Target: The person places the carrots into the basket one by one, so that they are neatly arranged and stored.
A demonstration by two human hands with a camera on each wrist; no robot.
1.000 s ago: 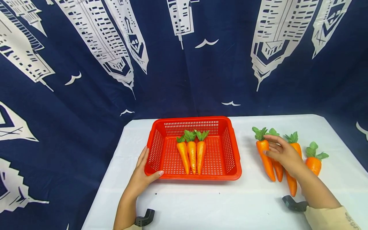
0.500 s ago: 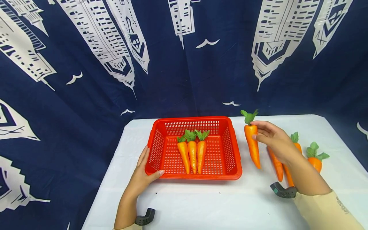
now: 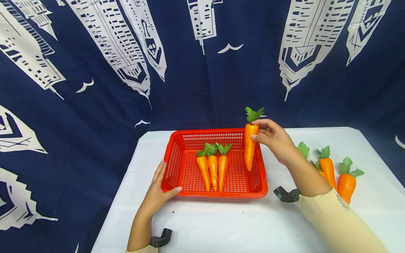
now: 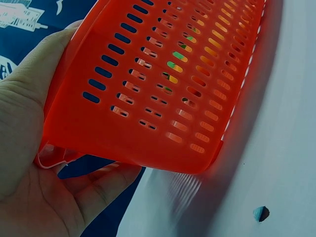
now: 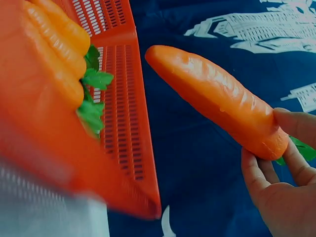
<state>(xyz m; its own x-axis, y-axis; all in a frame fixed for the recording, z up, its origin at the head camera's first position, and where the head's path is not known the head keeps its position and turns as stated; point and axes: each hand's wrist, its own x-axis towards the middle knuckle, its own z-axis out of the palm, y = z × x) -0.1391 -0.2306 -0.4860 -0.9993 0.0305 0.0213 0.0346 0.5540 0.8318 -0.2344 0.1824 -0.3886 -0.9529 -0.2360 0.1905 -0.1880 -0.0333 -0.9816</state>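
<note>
A red plastic basket (image 3: 218, 194) with slotted walls stands on the white table. Three orange carrots (image 3: 213, 172) with green leaves lie side by side in it. My right hand (image 3: 274, 140) pinches another carrot (image 3: 250, 142) near its leafy top, thumb on one side and fingers on the other. That carrot hangs tip down over the basket's right side; the right wrist view shows its whole orange body (image 5: 217, 98) apart from the basket. My left hand (image 3: 157, 191) holds the basket's near left corner, the thumb at the rim and the fingers along the outer side.
To the right on the table lie more carrots (image 3: 346, 186), partly hidden behind my right forearm. A dark blue cloth (image 3: 205, 91) with white buildings and birds hangs behind the table. Each wrist wears a black device (image 3: 286, 194).
My right hand has lifted a carrot from the group at the right and carried it left, over the basket's right side. My left hand has stayed at the basket's corner.
</note>
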